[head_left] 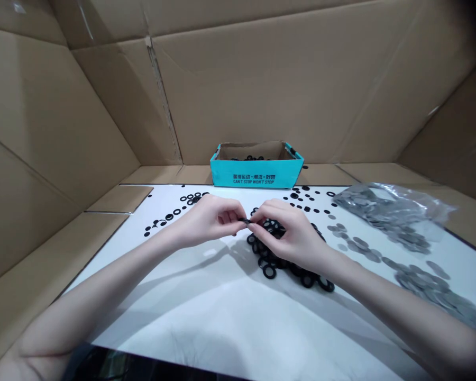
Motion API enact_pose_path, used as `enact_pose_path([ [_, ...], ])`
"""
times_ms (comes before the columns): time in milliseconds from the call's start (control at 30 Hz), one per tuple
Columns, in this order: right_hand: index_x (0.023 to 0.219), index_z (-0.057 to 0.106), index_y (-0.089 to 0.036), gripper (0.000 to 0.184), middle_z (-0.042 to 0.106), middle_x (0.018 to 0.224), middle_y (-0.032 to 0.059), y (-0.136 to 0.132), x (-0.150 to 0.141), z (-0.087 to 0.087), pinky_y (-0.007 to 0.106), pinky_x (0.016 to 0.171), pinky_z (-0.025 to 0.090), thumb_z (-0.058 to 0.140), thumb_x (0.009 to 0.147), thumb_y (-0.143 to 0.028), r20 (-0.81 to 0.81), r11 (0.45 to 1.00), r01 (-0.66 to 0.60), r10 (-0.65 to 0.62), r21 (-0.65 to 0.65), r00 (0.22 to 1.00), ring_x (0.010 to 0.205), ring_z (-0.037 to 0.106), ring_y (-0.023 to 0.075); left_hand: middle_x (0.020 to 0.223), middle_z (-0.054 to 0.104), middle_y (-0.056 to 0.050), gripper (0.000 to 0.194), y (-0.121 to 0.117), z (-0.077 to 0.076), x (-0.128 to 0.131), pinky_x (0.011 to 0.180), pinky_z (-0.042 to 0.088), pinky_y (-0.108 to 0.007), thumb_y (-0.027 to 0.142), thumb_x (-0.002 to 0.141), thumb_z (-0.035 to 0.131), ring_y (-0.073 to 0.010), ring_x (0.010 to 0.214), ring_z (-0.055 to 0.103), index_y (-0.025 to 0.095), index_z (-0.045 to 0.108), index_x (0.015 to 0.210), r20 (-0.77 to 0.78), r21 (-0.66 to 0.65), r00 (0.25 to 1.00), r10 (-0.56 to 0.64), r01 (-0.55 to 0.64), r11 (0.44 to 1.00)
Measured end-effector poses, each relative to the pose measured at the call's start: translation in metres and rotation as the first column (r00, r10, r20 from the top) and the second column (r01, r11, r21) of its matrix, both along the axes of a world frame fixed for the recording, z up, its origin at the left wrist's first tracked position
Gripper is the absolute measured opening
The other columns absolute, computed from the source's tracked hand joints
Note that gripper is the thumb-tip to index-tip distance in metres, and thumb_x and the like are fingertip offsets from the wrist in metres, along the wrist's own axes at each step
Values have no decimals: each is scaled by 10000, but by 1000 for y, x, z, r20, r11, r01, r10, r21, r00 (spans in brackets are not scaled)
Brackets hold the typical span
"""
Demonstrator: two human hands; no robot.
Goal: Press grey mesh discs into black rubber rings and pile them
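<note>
Between the fingertips of both hands is a small black ring, seen almost edge-on. My left hand pinches its left side, with the other fingers curled in. From the right, thumb and forefinger of my right hand close on the opposite side. Below and behind my right hand lies a heap of black rings, partly hidden by it; some have pale grey centres. Whether the held ring has such a centre I cannot make out.
A turquoise box with black rings inside stands at the back of the white table. Loose rings and black discs lie scattered left and back right. Thin grey discs spread at right, near a clear plastic bag. Cardboard walls surround the table.
</note>
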State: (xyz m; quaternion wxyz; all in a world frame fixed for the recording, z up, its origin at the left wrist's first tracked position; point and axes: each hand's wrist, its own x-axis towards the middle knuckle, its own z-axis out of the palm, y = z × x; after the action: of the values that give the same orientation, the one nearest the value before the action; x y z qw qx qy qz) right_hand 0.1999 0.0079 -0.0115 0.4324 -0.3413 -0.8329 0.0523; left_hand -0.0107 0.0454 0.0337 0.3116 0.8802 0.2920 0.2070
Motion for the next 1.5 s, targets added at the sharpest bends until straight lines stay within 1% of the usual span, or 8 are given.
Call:
enact_pose_path([
  [100,767,598,-200,156,638,698,13,1,1,0,287,653,426,603,922,-188,12,1000,-15,15,-8,1000,676,558,153,695,679,-5,121,-1,-1,2,618,472,-193,229,883,629,-98,644,620,131,687,845,37,-26,999,16,-15,1000],
  [300,699,511,-210,245,587,658,-10,1,2,5,248,595,409,585,931,-189,-91,988,-35,22,-152,996,621,524,125,818,700,-45,153,-5,-9,8,695,539,-248,294,958,535,-146,750,706,149,569,921,136,-92,991,11,2,996],
  [500,726,545,-203,217,610,683,0,-2,2,6,248,615,420,582,940,-199,-132,991,-28,10,-133,991,640,550,126,718,695,-16,110,-4,-4,8,618,490,-204,244,954,540,-117,657,674,161,537,881,61,10,998,-22,21,1000],
  [767,752,627,-209,149,662,703,20,0,4,2,309,673,363,624,900,-193,93,997,48,-42,-64,995,683,575,168,657,665,2,126,-1,-1,2,589,453,-188,231,877,597,-96,613,598,139,668,830,-12,9,1000,-14,14,1000],
  [967,713,542,-214,210,633,676,-4,1,5,10,268,620,408,594,916,-206,-59,981,-62,52,-183,997,632,547,135,755,692,-18,146,-6,-4,8,650,496,-208,268,936,534,-116,697,661,155,601,872,59,-21,998,20,-18,1000],
  [1200,698,521,-212,215,574,636,-15,-5,-3,5,267,602,409,591,895,-160,-130,997,-50,43,-51,991,606,532,127,707,696,-9,120,-4,8,1,618,482,-195,249,927,562,-124,678,692,159,594,854,-47,-97,996,-72,67,993],
  [1333,703,524,-211,208,586,640,-8,-7,-6,0,299,621,357,578,897,-157,-38,1000,2,-1,27,999,615,524,135,657,649,18,92,-5,9,-2,572,437,-186,195,869,591,-100,610,605,160,582,785,-113,-28,992,-51,48,998],
  [1500,717,509,-217,194,615,653,-7,-5,-3,1,301,642,376,586,891,-179,-25,1000,4,-5,-18,1000,630,535,141,723,656,-3,127,-3,4,1,609,458,-198,264,898,614,-105,664,601,144,641,868,50,-79,998,-39,43,996],
])
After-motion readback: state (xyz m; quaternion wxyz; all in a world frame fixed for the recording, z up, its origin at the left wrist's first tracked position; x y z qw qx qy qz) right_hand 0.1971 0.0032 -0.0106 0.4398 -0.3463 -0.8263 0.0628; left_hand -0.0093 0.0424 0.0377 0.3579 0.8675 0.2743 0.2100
